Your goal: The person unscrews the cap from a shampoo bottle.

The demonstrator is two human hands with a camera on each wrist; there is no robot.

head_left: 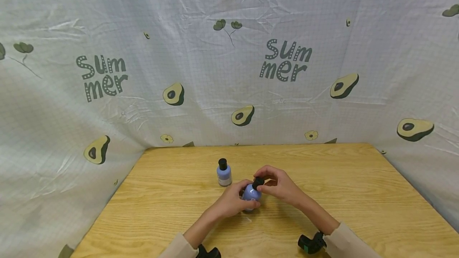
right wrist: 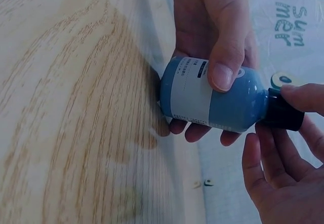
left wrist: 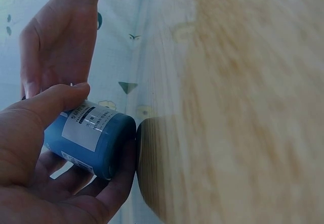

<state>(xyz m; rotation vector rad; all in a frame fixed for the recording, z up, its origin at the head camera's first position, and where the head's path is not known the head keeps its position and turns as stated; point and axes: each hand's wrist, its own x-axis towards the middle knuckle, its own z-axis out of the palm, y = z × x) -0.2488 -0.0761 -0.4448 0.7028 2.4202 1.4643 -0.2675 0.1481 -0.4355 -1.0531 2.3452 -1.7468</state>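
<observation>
A blue bottle (head_left: 252,192) with a white printed label is tilted just above or on the wooden table; I cannot tell if its base touches. My left hand (head_left: 231,200) grips its body, thumb on the near side and fingers round the back. With thumb and fingertips, my right hand (head_left: 277,184) pinches the black cap (right wrist: 284,110) at the bottle's top. In the right wrist view the cap sits on the neck. A second blue bottle (head_left: 224,176), black-capped and upright, stands behind and to the left of my hands.
The light wooden table (head_left: 161,202) reaches back to a pale curtain (head_left: 208,63) printed with avocados and lettering. Black wrist devices show at both forearms, the right one (head_left: 311,243) low over the table.
</observation>
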